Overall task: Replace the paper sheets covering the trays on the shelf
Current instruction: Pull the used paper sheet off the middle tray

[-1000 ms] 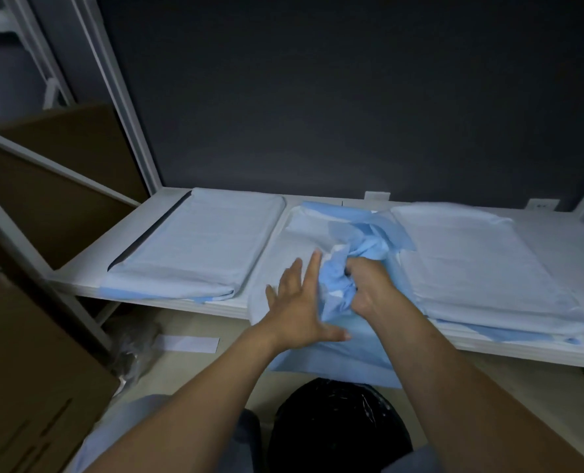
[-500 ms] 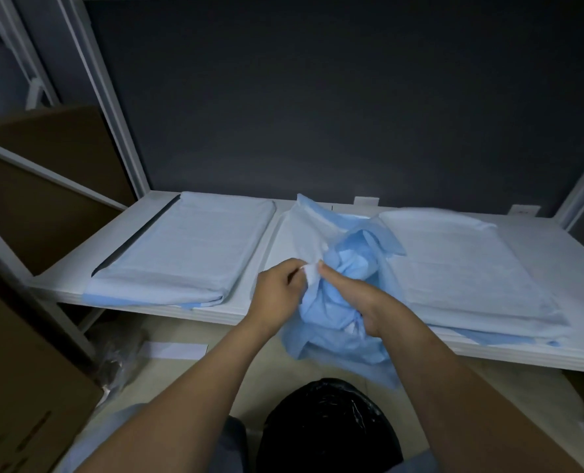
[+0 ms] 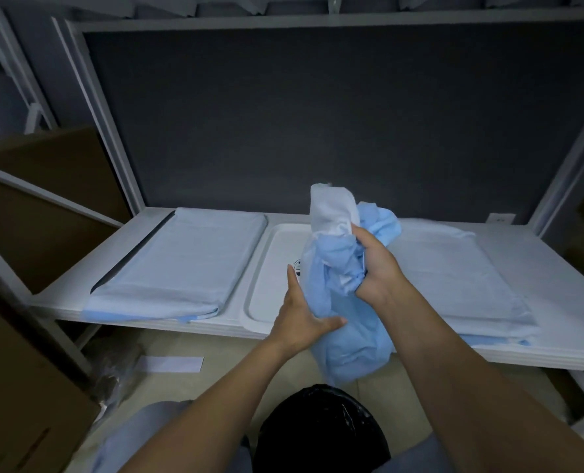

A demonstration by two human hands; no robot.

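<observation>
A crumpled blue-and-white paper sheet (image 3: 341, 302) is bunched up and lifted off the middle white tray (image 3: 270, 281), which now lies bare on the shelf (image 3: 556, 268). My right hand (image 3: 376, 264) grips the bunch near its top. My left hand (image 3: 301, 315) presses flat against its left side, fingers straight, thumb under it. The left tray (image 3: 181, 257) and the right tray (image 3: 454, 274) stay covered with smooth pale-blue sheets.
A bin lined with a black bag (image 3: 321, 428) stands right below the sheet, between my arms. Cardboard boxes (image 3: 21, 387) stand at the left. A white paper strip (image 3: 171, 365) lies on the floor under the shelf. Grey shelf posts (image 3: 103, 107) frame the bay.
The crumpled sheet has been gathered and lifted off the middle tray, baring it. My left hand let go of its pinch and now presses flat on the bunch.
</observation>
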